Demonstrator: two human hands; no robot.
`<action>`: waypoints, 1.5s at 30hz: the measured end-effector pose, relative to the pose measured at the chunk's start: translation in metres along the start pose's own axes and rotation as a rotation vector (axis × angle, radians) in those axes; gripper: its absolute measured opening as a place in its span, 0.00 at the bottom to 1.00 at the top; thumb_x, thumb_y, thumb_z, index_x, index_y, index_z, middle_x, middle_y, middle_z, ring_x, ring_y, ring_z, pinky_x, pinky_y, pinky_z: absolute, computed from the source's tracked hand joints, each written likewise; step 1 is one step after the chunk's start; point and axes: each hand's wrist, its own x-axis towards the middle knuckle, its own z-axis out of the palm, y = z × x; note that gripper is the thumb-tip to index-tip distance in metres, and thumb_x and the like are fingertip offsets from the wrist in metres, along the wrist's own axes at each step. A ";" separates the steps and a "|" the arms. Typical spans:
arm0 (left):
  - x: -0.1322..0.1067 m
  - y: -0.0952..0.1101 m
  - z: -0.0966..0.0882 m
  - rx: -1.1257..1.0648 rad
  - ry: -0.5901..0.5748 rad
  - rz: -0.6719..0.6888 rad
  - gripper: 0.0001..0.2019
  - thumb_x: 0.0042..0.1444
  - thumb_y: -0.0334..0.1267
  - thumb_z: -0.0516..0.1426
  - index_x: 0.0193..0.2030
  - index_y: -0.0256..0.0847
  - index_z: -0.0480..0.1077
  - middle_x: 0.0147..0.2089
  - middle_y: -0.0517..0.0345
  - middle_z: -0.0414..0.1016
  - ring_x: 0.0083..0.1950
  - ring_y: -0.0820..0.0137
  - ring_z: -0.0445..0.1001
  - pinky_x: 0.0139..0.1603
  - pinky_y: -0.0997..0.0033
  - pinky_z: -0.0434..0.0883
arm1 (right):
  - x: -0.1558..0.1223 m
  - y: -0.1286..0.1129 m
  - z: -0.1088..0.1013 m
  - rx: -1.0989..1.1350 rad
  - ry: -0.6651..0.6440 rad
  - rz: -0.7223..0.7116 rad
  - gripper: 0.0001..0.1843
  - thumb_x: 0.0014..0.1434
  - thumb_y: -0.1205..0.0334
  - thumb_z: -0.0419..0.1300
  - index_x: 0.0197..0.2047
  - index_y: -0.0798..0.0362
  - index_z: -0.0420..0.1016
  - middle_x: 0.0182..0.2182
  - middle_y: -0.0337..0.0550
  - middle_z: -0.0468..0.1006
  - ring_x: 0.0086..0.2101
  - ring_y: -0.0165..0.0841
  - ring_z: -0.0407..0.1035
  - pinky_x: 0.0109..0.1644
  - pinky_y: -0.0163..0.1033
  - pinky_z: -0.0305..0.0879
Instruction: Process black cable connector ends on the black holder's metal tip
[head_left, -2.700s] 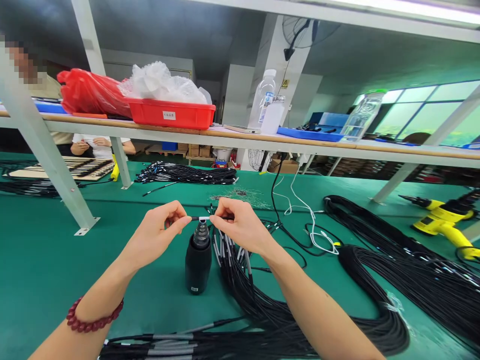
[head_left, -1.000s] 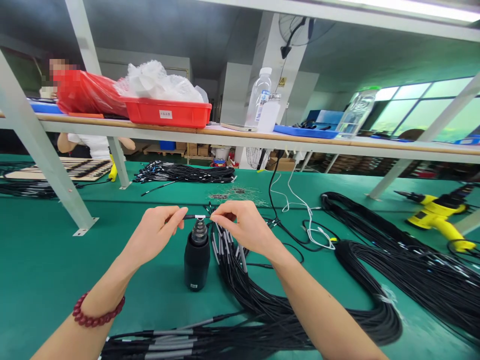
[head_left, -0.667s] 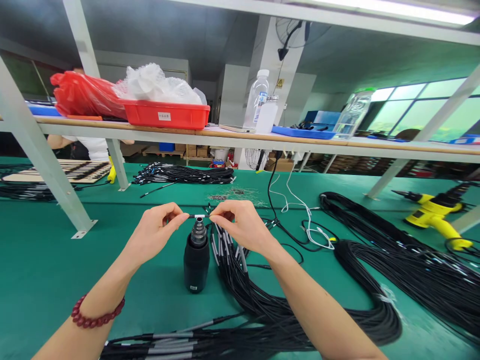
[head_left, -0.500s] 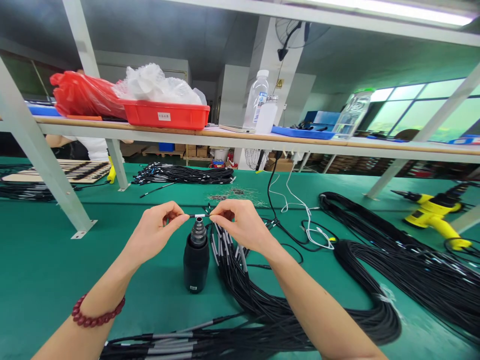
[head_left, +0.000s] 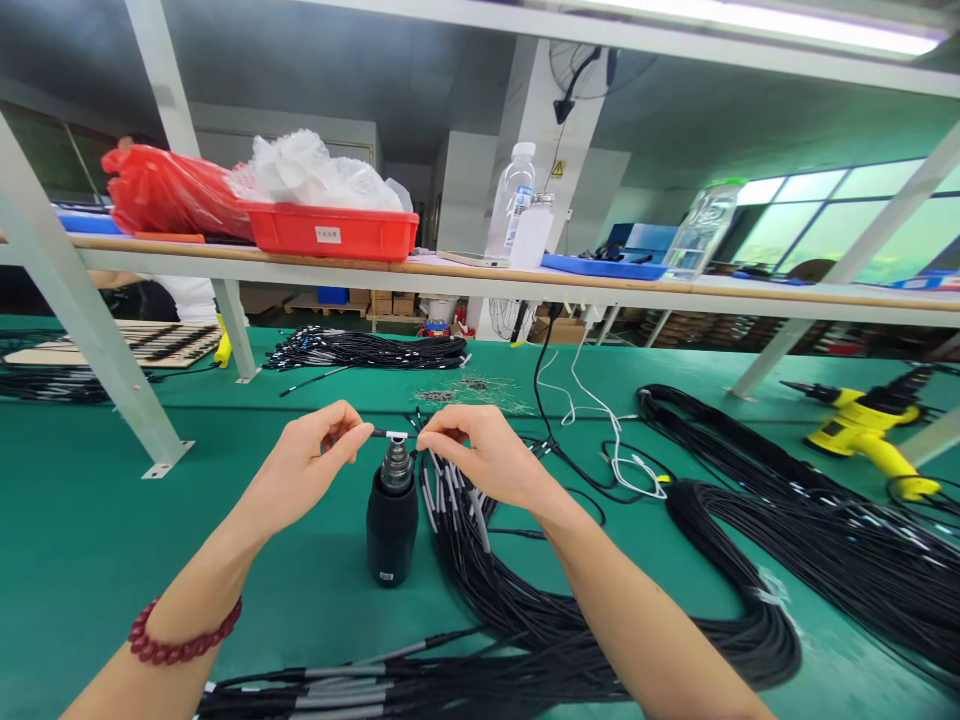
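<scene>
A thin black cable with a white sleeve (head_left: 396,435) is stretched level between my two hands. My left hand (head_left: 311,465) pinches its left end between thumb and fingertips. On the other side, my right hand (head_left: 476,450) pinches it by the right end. The white sleeve lies just over the nozzle of an upright black heat gun (head_left: 392,520), whose metal tip points up. Whether the sleeve touches the tip I cannot tell. Right of the heat gun lies a bundle of black cables (head_left: 487,590) with grey sleeved ends, partly behind my right hand and forearm.
More black cables (head_left: 810,540) are heaped on the right, near a yellow heat gun (head_left: 862,425). Another cable bundle (head_left: 367,348) lies at the back. White cords (head_left: 619,440) run down from the shelf, which carries a red bin (head_left: 330,230) and bottles (head_left: 514,205). Posts stand left and right.
The cable has shifted slightly left with both hands, so less of the white sleeve is left of the nozzle's centre line than right is unclear. Otherwise the bench looks the same.
</scene>
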 end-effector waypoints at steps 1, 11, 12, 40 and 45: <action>0.000 0.000 0.000 0.010 -0.013 -0.008 0.21 0.65 0.55 0.48 0.27 0.43 0.62 0.27 0.63 0.66 0.28 0.71 0.62 0.28 0.72 0.57 | 0.000 0.000 0.000 0.009 0.007 -0.002 0.10 0.64 0.66 0.59 0.32 0.55 0.80 0.28 0.40 0.78 0.27 0.28 0.65 0.32 0.33 0.58; 0.001 -0.004 0.005 0.052 -0.019 -0.025 0.22 0.65 0.55 0.48 0.25 0.43 0.61 0.25 0.64 0.64 0.28 0.70 0.61 0.29 0.71 0.57 | 0.001 0.006 0.003 0.027 0.025 0.004 0.10 0.63 0.66 0.60 0.31 0.55 0.79 0.26 0.39 0.77 0.26 0.28 0.64 0.31 0.33 0.57; 0.001 -0.003 0.006 0.043 -0.010 -0.028 0.21 0.65 0.54 0.49 0.26 0.43 0.62 0.26 0.64 0.65 0.28 0.70 0.61 0.30 0.71 0.57 | 0.001 0.007 0.003 0.035 0.028 0.007 0.09 0.63 0.66 0.60 0.30 0.55 0.79 0.26 0.38 0.76 0.26 0.28 0.64 0.31 0.33 0.57; 0.000 -0.007 0.006 -0.023 0.071 0.021 0.13 0.64 0.51 0.53 0.36 0.44 0.66 0.33 0.65 0.67 0.36 0.70 0.63 0.37 0.71 0.60 | 0.004 0.011 0.014 0.062 0.128 -0.006 0.08 0.57 0.72 0.65 0.27 0.56 0.75 0.23 0.35 0.72 0.25 0.26 0.62 0.28 0.32 0.55; -0.003 -0.004 0.005 0.013 0.001 0.006 0.23 0.68 0.53 0.45 0.26 0.42 0.61 0.26 0.65 0.64 0.30 0.71 0.61 0.33 0.71 0.57 | 0.000 0.006 0.009 0.064 0.066 0.015 0.08 0.61 0.68 0.63 0.29 0.56 0.78 0.25 0.37 0.75 0.26 0.27 0.63 0.30 0.33 0.56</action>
